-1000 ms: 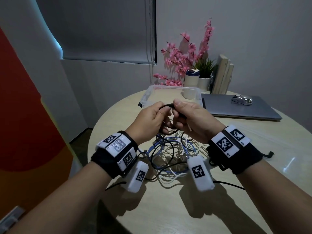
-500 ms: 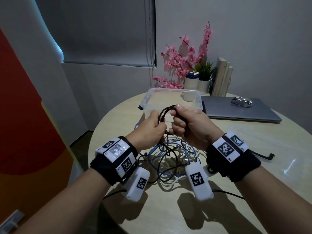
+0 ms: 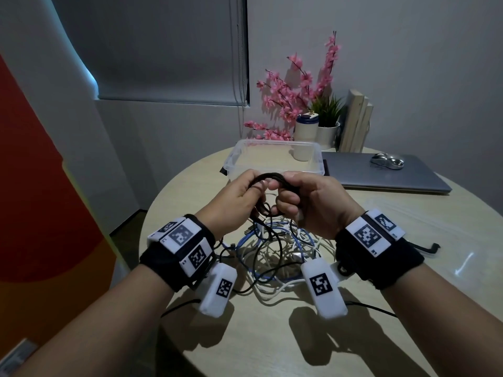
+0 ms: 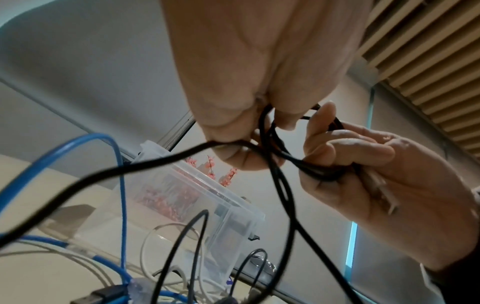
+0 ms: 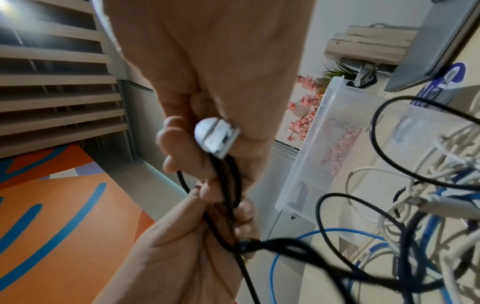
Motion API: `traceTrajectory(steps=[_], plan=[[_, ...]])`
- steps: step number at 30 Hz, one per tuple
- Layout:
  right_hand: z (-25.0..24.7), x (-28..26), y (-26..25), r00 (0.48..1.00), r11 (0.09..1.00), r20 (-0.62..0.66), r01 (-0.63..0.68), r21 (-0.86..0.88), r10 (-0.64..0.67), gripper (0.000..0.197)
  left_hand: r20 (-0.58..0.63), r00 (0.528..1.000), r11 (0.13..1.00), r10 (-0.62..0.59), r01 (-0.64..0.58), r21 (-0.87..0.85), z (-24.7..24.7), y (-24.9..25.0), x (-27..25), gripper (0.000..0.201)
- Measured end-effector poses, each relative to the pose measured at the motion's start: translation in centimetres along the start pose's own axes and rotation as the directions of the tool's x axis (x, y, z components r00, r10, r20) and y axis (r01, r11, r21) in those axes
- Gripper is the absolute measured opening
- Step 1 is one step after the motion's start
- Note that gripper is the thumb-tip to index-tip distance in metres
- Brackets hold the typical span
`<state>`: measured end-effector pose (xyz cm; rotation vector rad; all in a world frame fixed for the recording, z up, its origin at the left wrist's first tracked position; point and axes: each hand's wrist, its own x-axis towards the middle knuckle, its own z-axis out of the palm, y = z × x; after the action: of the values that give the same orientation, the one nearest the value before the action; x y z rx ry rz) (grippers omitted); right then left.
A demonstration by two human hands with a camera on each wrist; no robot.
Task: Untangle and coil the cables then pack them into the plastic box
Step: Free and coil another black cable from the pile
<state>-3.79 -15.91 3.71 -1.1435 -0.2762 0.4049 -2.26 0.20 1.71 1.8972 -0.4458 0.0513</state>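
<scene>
Looks like we're mid-coil on the black cable: both hands are up over the tangled pile near the middle of the table, with the clear plastic box just beyond. The right hand has its fingers curled around the gathered loops and a silvery plug, while the left hand pinches the loose strand. Next move, I'd guess, is feeding another loop over without dragging the blue and white cables along.

closed laptop, mouse, pink flowers

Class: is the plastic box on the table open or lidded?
Open: the box shows a bare rim with no lid on top.
</scene>
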Motion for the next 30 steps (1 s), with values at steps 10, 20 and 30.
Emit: traceTrajectory(steps=[10,20,30], plan=[[-0.1,0.3,-0.2,0.998,0.991,-0.033,0.049,-0.125,-0.054,0.035,-0.008,0.999,0.987,-0.046,0.045,-0.157,0.4,0.5,0.7,0.017],[-0.5,0.6,-2.2,0.941,0.938,-0.263,0.273,0.212,-0.215,0.035,0.248,0.959,0.953,-0.137,0.060,0.298,1.6,-2.1,-0.9,0.013],[-2.5,1.2,-0.8,0.885,0.492,-0.193,0.045,-0.869,-0.424,0.019,0.255,0.967,0.859,-0.007,-0.125,0.496,0.6,0.6,-0.9,0.013]])
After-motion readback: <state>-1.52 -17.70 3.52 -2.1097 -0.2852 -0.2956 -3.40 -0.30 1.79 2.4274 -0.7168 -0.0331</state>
